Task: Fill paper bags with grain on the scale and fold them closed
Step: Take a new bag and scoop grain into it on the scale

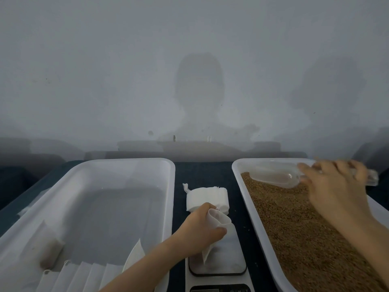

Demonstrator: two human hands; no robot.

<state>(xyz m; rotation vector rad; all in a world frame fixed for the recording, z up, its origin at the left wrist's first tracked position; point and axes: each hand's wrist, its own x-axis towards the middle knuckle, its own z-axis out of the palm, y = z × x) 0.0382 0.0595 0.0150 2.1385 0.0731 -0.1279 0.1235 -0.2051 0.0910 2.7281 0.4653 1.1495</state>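
Two trays (126,162) (236,170), one scale (227,258), left hand (197,230) gripping one bag (219,222), right hand (334,186) gripping one scoop (273,175)

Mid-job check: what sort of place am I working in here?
Likely a small hand-packing bench: a scale sits beside a white tub of loose grain, and a stack of empty bags lies behind the scale.

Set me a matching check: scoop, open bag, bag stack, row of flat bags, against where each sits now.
1 scoop
2 open bag
3 bag stack
4 row of flat bags

A inside the left tray
B held by the left hand above the scale
C on the tabletop beyond the scale
D held by the right hand over the grain

Pairs: 1-D, 2-B, 3-C, 4-A
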